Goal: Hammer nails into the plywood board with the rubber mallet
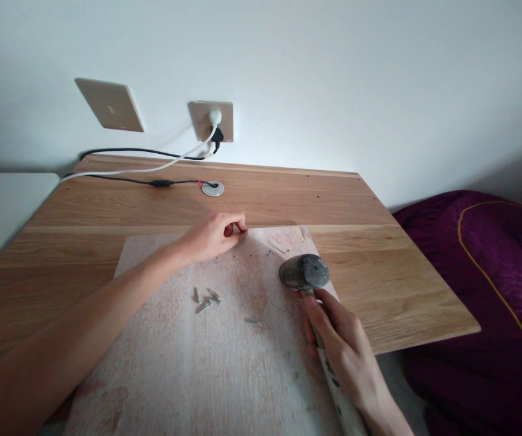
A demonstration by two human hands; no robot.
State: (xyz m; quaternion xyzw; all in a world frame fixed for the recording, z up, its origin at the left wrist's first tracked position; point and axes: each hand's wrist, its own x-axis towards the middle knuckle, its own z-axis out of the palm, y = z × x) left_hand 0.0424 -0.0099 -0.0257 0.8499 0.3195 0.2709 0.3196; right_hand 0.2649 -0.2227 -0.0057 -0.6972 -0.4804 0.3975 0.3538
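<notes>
My right hand (345,345) grips one hammer (304,271) over one board (174,363); my left hand (218,236) pinches at board's far edge, can't tell on what; about four metal bits (203,307) bunched on board.

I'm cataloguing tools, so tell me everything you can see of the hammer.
The hammer has a stout, roughly cylindrical dark grey head, perhaps rubber or metal, scuffed, with small dark spots on its right end. Its pale handle bears dark blotches and runs off the bottom of the picture. The right hand grips the handle close below the head, which lies sideways over the right part of the whitish board; whether it touches the board is unclear.
</notes>
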